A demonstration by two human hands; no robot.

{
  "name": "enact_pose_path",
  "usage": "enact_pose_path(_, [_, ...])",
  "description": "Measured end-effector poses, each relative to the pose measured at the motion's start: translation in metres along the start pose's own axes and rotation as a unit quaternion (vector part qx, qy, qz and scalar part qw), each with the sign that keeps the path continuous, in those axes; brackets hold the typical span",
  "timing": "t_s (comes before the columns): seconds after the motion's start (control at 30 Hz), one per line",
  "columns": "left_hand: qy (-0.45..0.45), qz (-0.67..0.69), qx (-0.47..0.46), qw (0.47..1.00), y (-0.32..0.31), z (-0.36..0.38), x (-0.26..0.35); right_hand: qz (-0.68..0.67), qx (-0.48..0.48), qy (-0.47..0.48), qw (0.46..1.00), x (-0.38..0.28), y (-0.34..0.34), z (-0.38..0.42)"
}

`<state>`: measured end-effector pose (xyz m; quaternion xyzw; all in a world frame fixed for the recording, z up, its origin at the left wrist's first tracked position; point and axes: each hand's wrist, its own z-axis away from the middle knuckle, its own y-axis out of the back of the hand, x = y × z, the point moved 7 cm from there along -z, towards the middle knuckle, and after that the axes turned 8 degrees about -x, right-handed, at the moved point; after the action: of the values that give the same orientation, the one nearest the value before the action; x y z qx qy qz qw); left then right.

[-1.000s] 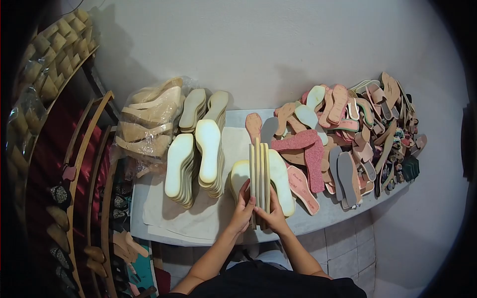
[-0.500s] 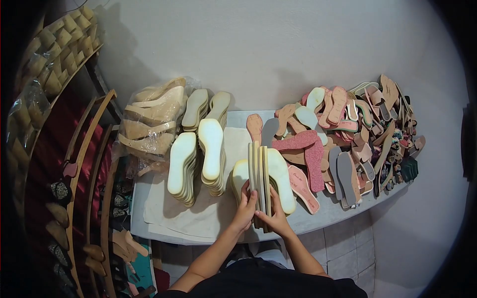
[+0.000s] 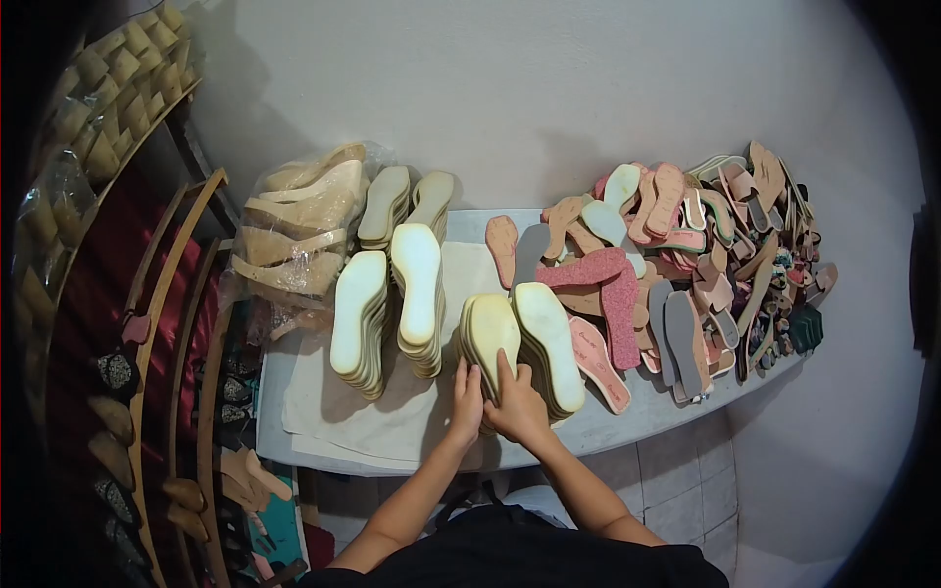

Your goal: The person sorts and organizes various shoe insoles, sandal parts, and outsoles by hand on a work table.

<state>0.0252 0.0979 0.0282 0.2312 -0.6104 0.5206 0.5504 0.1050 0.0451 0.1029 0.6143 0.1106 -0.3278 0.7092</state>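
Observation:
A stack of pale yellow insoles (image 3: 487,323) lies flat near the front of the table, sole faces up. Along its left side, by the narrow end, my left hand (image 3: 468,397) presses with its fingers together. My right hand (image 3: 518,404) wraps the right side and narrow end, its index finger stretched over the top insole. The undersides of both hands are hidden. Just to the right stands another insole stack (image 3: 549,343), close against the first. Two taller stacks, a left one (image 3: 358,309) and a middle one (image 3: 417,284), rise further left.
Two greyish insole stacks (image 3: 384,201) stand behind, beside wedge soles in a clear plastic bag (image 3: 304,230). A heap of loose insoles and sandal parts (image 3: 676,255) covers the table's right side. Wooden racks (image 3: 176,372) with shoe parts stand left; a wall closes the back.
The bundle of insoles that both hands held on edge now lies flat on the front stack. My hands have lowered around its narrow end, and the right index finger has stretched over the top.

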Motion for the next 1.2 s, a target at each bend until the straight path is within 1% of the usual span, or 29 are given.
enact_pose_path(0.1, [0.025, -0.022, 0.002, 0.999, 0.011, -0.006, -0.009, 0.014, 0.006, -0.017, 1.0, -0.002, -0.005, -0.014])
enact_pose_path(0.2, [0.053, -0.045, 0.004, 0.998, 0.017, -0.007, -0.012, 0.041, 0.045, -0.008, 0.998, 0.0, -0.014, -0.022])
enact_pose_path(0.27, [0.078, -0.062, 0.003, 0.995, 0.018, -0.006, -0.01, 0.051, 0.047, -0.019, 0.997, 0.002, -0.019, -0.023])
enact_pose_path(0.3, [0.091, -0.071, 0.003, 0.993, 0.018, -0.007, -0.009, 0.056, 0.047, -0.024, 0.997, 0.002, -0.021, -0.023])
enact_pose_path(0.4, [0.085, -0.073, -0.007, 0.994, 0.018, -0.01, -0.01, 0.057, 0.042, -0.025, 0.997, 0.003, -0.026, -0.022])
enact_pose_path(0.5, [0.088, -0.07, -0.016, 0.994, 0.019, -0.011, -0.014, 0.044, 0.007, -0.021, 0.999, 0.004, -0.026, -0.023])
enact_pose_path(0.6, [0.096, -0.064, -0.021, 0.993, 0.021, -0.013, -0.02, 0.017, -0.023, -0.009, 1.0, 0.008, -0.025, -0.023])
enact_pose_path(0.7, [0.101, -0.057, -0.026, 0.993, 0.022, -0.015, -0.023, -0.109, -0.008, -0.019, 0.994, 0.026, -0.024, -0.027])
enact_pose_path(0.73, [0.102, -0.053, -0.029, 0.993, 0.022, -0.015, -0.024, -0.212, -0.051, -0.03, 0.976, 0.035, -0.03, -0.031])
enact_pose_path(0.77, [0.104, -0.047, -0.032, 0.993, 0.021, -0.014, -0.024, -0.288, -0.066, -0.035, 0.955, 0.038, -0.035, -0.032])
enact_pose_path(0.83, [0.106, -0.03, -0.044, 0.993, 0.02, -0.014, -0.026, -0.435, -0.095, -0.046, 0.894, 0.045, -0.049, -0.031])
enact_pose_path(0.87, [0.111, -0.028, -0.045, 0.992, 0.021, -0.015, -0.031, -0.473, -0.153, -0.023, 0.868, 0.048, -0.065, -0.035])
enact_pose_path(0.93, [0.132, -0.045, -0.021, 0.99, 0.032, -0.021, -0.05, -0.49, -0.148, -0.017, 0.859, 0.057, -0.081, -0.045])
enact_pose_path(0.97, [0.13, -0.041, -0.024, 0.99, 0.035, -0.023, -0.059, -0.498, -0.145, -0.013, 0.855, 0.06, -0.085, -0.049])
enact_pose_path(1.07, [0.124, -0.018, -0.043, 0.991, 0.03, -0.025, -0.061, -0.614, -0.177, -0.013, 0.769, 0.053, -0.083, -0.049])
enact_pose_path(1.13, [0.119, 0.015, -0.07, 0.99, 0.023, -0.024, -0.054, -0.655, -0.155, 0.007, 0.739, 0.048, -0.077, -0.049])
enact_pose_path(1.17, [0.129, 0.001, -0.059, 0.99, 0.026, -0.026, -0.061, -0.675, -0.143, 0.017, 0.724, 0.046, -0.075, -0.05])
enact_pose_path(1.2, [0.14, -0.014, -0.047, 0.989, 0.032, -0.029, -0.072, -0.675, -0.129, 0.022, 0.726, 0.047, -0.078, -0.053])
